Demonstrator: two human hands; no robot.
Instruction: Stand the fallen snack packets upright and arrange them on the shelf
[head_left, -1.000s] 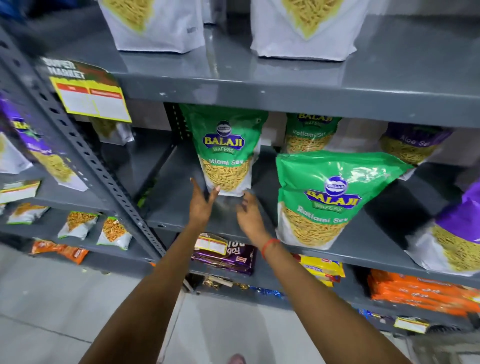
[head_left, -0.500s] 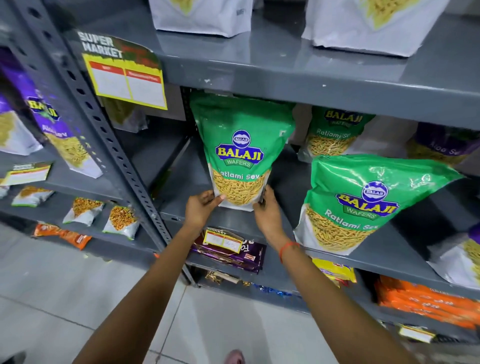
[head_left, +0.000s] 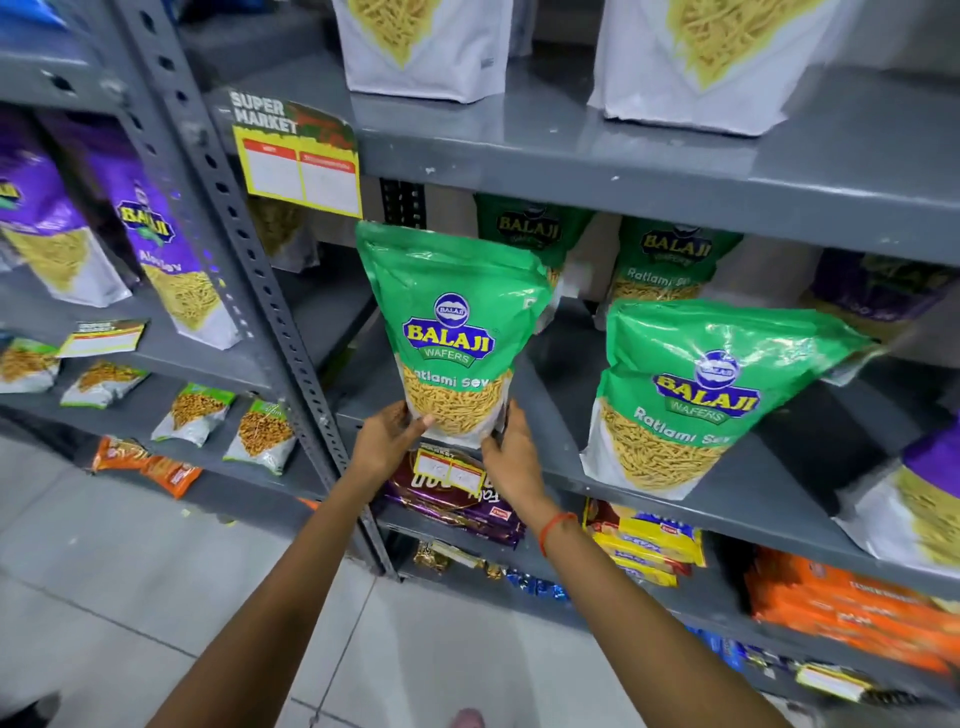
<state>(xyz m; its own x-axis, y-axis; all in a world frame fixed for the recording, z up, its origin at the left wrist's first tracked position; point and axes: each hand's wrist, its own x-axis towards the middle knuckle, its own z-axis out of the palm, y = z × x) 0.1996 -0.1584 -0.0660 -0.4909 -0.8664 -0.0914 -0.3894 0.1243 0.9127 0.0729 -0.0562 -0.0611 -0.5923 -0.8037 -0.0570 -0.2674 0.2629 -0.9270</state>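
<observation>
Both hands are up at the front lip of the grey shelf (head_left: 566, 467), closed on the bottom of one green packet (head_left: 452, 332). The left hand (head_left: 387, 441) pinches its lower left corner, thumb across the clear window where the yellow snack shows. The right hand (head_left: 511, 457) holds the lower right corner, fingers wrapped round the edge, a red thread (head_left: 556, 530) on that wrist. The packet stands upright between the two hands, its top leaning slightly left, its base right at the shelf's front edge. Whether the base rests fully on the shelf or hangs just above it, I can't quite make out, since the hands cover it.

Just right of the right hand a second green packet (head_left: 711, 395) stands on the same shelf, tilted with its top to the right. Behind the held packet, further back, two more green packets (head_left: 670, 260) stand in the shadow. Directly under the hands a small price tag (head_left: 449, 470) hangs from the shelf edge, with purple packs (head_left: 457, 509) lying flat on the level below. Above the left hand a yellow label (head_left: 301, 166) is fixed to the upper shelf.
</observation>
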